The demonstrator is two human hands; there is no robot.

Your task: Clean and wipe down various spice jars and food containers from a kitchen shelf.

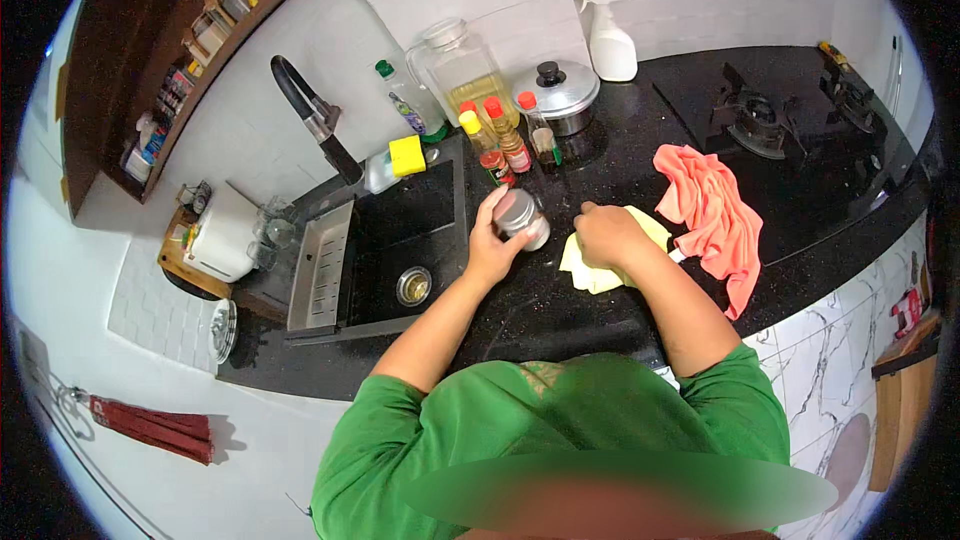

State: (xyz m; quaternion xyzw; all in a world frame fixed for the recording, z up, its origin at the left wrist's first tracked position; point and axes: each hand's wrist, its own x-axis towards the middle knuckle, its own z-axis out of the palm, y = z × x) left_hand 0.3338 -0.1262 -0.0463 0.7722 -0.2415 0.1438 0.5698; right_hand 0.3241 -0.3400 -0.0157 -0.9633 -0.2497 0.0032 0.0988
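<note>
My left hand (491,247) grips a small clear jar (534,231) with a silver lid, slightly tilted over the black speckled countertop (517,315). To its right, my right hand (611,236) is closed on a crumpled pale yellow cloth (596,277) on the counter. A coral-coloured cloth (712,217) lies bunched farther right, near the hob. Just behind the jar stand several sauce bottles, among them a yellow-capped bottle (491,157), a red-capped bottle (510,139) and a dark sauce bottle (544,139).
Left of my hands is a black sink (405,240) with a tap (319,120). A yellow sponge (407,156), a green-capped bottle (412,105), an oil jug (465,67), a lidded pot (559,94) and a white spray bottle (611,45) line the back. The gas hob (780,120) is at right.
</note>
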